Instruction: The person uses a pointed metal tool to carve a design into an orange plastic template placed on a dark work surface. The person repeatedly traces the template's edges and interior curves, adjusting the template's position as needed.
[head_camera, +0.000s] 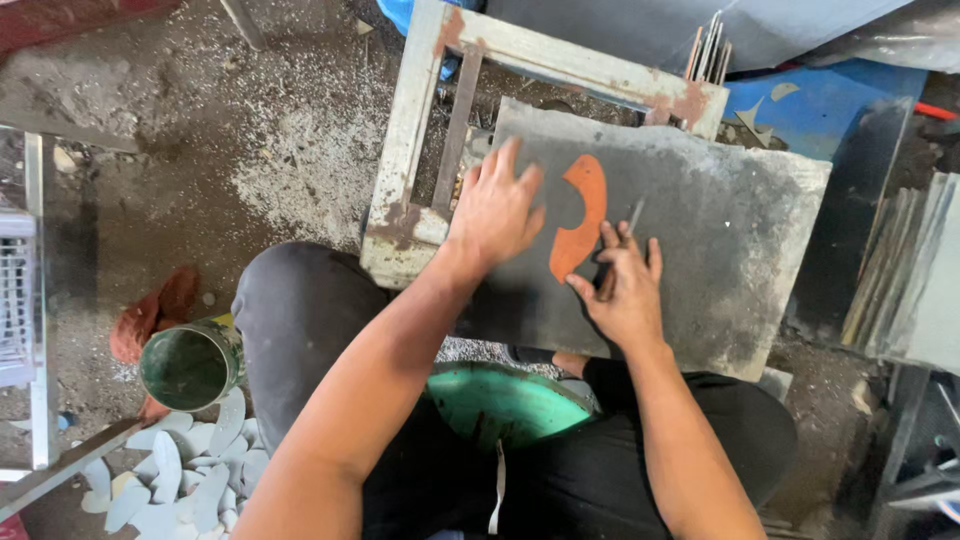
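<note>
A dark grey stone slab (730, 230) lies across a worn white metal frame (410, 150) in front of my knees. On the slab rests an orange curved template (580, 215), shaped like a hook. My left hand (495, 210) presses flat on the slab with fingers spread, touching the template's left edge. My right hand (625, 285) holds a thin metal scriber (625, 235) against the template's right side, its tip pointing up the slab.
A green tin can (190, 365) stands on the dusty floor at left, with a pile of pale cut curved pieces (185, 470) below it. Several grey slabs (905, 270) lean at the right. A green stool seat (505, 400) shows between my legs.
</note>
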